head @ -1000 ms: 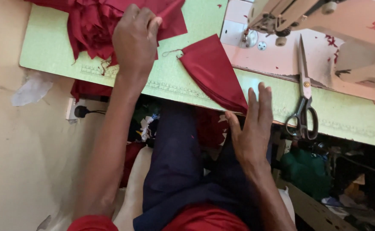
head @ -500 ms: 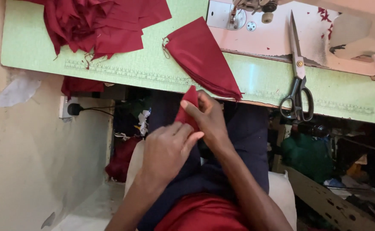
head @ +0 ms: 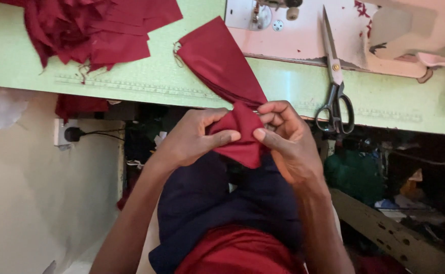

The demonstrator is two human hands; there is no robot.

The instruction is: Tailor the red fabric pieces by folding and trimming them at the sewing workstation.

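- Two hands, left hand (head: 192, 139) and right hand (head: 288, 139), pinch a small red cloth piece (head: 242, 134) just below the table (head: 293, 86) edge.
- Open room over the lap at 6 o'clock.
- Folded red cloth (head: 217, 58) at 12 o'clock; scissors (head: 336, 83) at 2 o'clock; red scrap pile (head: 90, 28) at 10 o'clock.

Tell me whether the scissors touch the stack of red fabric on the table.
Apart. The head view shows bare green table between the scissors and the stack of red fabric.
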